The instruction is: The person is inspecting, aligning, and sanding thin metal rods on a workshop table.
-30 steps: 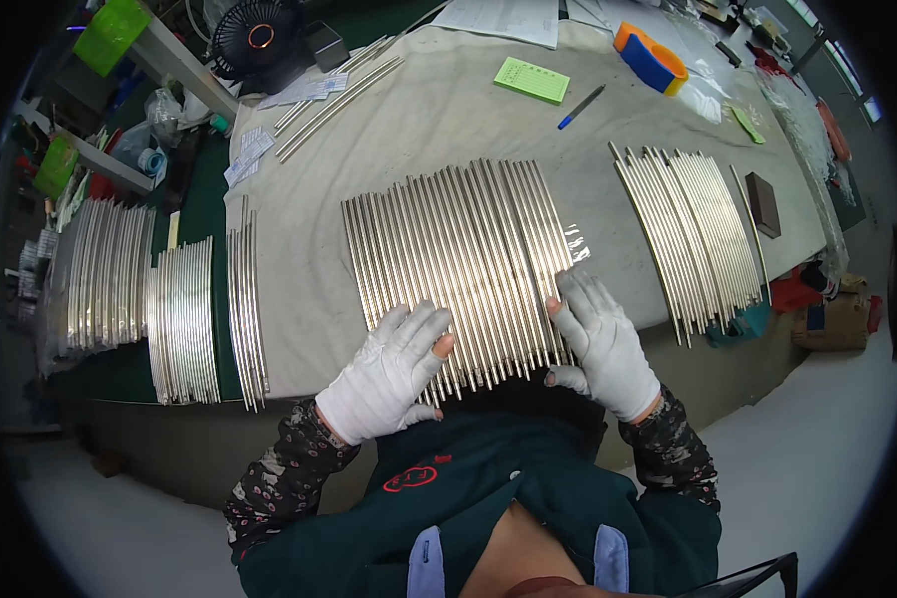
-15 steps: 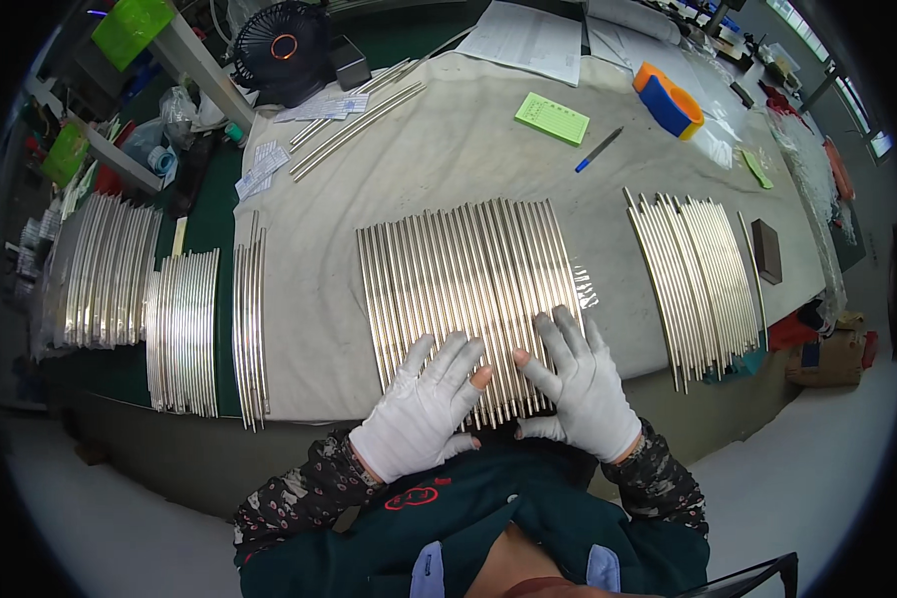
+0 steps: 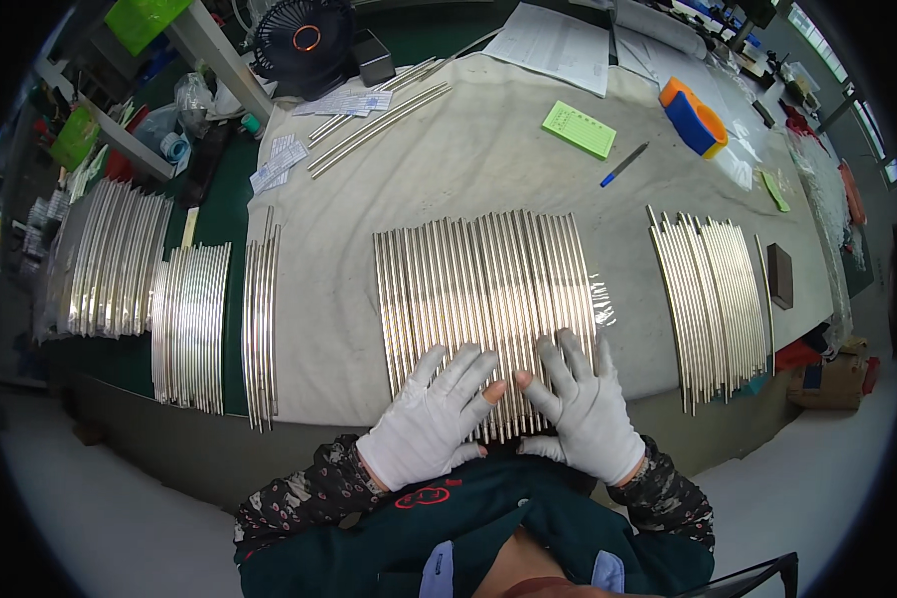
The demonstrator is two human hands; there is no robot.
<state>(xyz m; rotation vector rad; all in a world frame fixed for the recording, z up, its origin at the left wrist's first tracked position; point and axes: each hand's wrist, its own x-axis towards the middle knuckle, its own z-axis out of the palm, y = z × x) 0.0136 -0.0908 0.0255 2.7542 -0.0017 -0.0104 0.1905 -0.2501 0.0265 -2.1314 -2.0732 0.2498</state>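
Note:
A row of thin, shiny metal rods [image 3: 483, 279] lies side by side on the cloth-covered table in front of me, their near ends reaching its front edge. My left hand [image 3: 429, 419], in a white glove with bare thumb and fingertip showing, rests open on the near left part of the row. Spread across the near right part is my right hand [image 3: 586, 409], gloved the same way, its fingers stretched out. Both palms face down, and the near rod ends show between the two hands. Neither hand grips a rod.
More rods [image 3: 708, 299] lie at the right beside a dark block [image 3: 780, 276]. Several rod bundles [image 3: 191, 329] line the left. Farther back are loose rods [image 3: 384, 130], a black fan [image 3: 304, 45], a green notepad [image 3: 578, 130], a pen [image 3: 625, 164] and a tape dispenser [image 3: 693, 118].
The whole view has shifted, so the table appears farther right. Both hands stay open on the rods; the right fingertips lie slightly nearer the front edge.

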